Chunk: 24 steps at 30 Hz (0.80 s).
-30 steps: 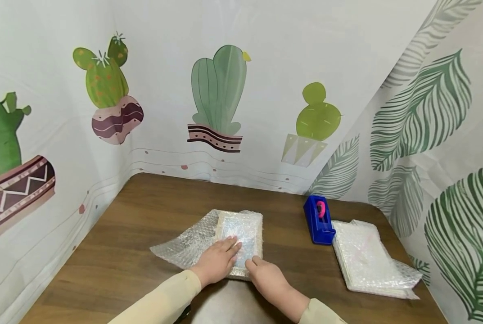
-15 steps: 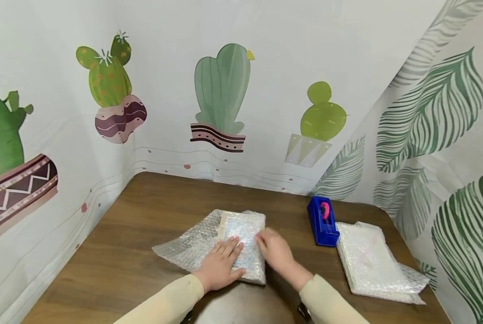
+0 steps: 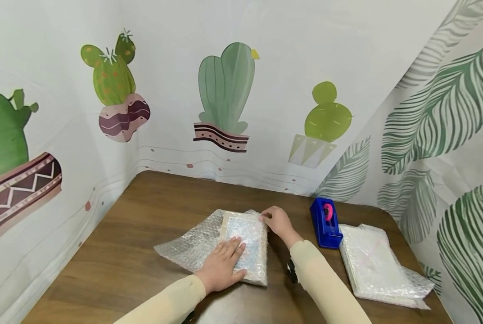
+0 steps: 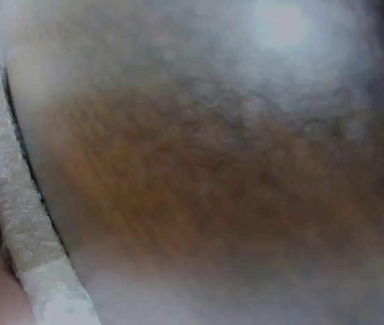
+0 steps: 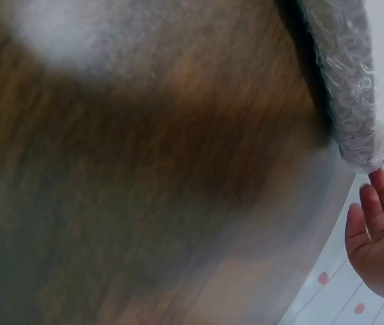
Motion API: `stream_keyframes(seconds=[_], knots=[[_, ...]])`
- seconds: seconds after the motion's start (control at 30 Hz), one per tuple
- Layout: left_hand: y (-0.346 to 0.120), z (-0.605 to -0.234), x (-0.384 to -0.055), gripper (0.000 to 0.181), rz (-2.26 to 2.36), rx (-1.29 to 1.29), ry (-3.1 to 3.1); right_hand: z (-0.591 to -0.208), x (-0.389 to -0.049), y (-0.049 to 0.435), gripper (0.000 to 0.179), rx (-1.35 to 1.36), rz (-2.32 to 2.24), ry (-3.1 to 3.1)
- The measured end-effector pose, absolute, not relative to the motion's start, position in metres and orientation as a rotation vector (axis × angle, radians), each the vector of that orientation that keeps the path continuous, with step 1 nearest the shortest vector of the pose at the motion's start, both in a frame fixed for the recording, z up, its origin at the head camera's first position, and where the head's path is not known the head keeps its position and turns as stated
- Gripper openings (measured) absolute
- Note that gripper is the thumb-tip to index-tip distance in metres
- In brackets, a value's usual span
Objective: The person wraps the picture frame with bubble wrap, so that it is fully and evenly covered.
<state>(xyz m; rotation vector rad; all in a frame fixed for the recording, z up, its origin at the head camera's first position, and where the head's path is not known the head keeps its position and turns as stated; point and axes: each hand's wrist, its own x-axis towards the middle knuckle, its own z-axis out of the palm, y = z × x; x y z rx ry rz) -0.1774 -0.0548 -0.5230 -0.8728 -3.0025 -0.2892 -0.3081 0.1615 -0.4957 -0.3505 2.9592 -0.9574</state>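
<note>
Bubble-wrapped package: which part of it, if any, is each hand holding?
The right hand pinches the bubble-wrapped package at its far right corner; the left hand rests flat on top.

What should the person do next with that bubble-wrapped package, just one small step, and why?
Perhaps press the bubble-wrapped package snug at its far right corner. The right grip has its fingertips at that corner, the left grip lies flat on top, and the loose flap at the left isn't folded over yet, so neatening the corner first seems sensible.
</note>
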Motion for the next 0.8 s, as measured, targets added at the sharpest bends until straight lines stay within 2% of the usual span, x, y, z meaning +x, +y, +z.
stream_keyframes(seconds=[0.23,0.47,0.63,0.8], knots=[[-0.055,-0.523,-0.178,0.07,-0.268,-0.845,-3.008,-0.488,-0.31,0.147,0.023,-0.392,-0.91,2.957],[-0.055,-0.528,-0.177,0.07,-0.271,-0.882,-2.972,-0.483,-0.317,0.14,0.017,-0.31,-0.818,2.945],[-0.056,-0.536,-0.178,0.07,-0.271,-0.88,-2.962,-0.488,-0.32,0.145,0.012,-0.314,-0.983,2.868],[-0.055,-0.528,-0.177,0.069,-0.27,-0.877,-2.996,-0.494,-0.322,0.149,0.012,-0.264,-1.161,2.782]])
